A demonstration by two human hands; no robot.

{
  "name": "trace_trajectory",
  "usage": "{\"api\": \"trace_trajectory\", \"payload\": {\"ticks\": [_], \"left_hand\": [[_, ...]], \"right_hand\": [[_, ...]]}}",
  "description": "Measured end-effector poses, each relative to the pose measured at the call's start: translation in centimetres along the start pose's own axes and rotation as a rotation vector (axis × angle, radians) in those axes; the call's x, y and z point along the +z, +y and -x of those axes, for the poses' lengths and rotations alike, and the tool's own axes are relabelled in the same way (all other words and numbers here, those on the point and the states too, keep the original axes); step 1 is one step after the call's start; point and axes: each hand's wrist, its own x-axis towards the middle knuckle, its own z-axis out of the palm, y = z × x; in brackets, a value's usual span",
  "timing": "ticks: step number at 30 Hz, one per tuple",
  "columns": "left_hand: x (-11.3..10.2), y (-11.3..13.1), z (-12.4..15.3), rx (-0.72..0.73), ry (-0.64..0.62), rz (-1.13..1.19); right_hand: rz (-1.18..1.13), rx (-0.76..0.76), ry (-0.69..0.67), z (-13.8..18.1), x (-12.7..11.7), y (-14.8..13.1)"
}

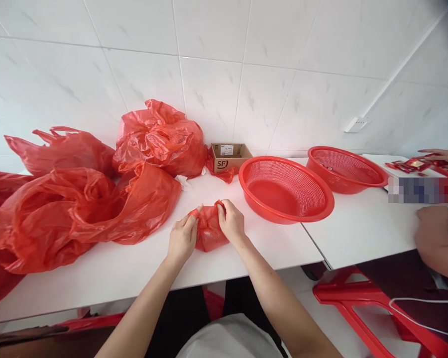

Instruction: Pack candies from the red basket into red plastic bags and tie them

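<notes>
A small red plastic bag (211,233) rests on the white table in front of me, its lower part bulging with contents I cannot make out. My left hand (183,236) pinches the bag's top edge on the left. On the other side, my right hand (231,219) grips the top edge between thumb and fingers. Between the two hands the bag's upper edge is pulled apart and gathered. Closest to my right hand stands a red plastic basket (283,194) with perforated sides and nothing visible inside.
Large red plastic bags (160,139) fill the table's left side. A small cardboard box (229,158) stands against the tiled wall. A second red basket (345,169) holds a few small items. At right, a co-worker's hand (442,156) is near red packets (412,164). A red stool (358,303) stands below.
</notes>
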Motion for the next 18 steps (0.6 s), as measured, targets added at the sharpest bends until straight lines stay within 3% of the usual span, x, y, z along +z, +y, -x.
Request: {"api": "trace_trajectory", "payload": {"ticks": [6,12,18], "left_hand": [[-0.3,0.2,0.5,-0.141,-0.022,-0.127],[0.5,1.0,-0.3,-0.238,-0.08,-0.199],[0.7,0.9,-1.2,-0.248,-0.192,-0.232]], "right_hand": [[0.022,0.042,0.001,-0.1,-0.2,2.8],[0.08,0.11,-0.05,0.5,1.2,3.2],[0.154,0.136,-0.114,0.3,1.2,3.3]]}}
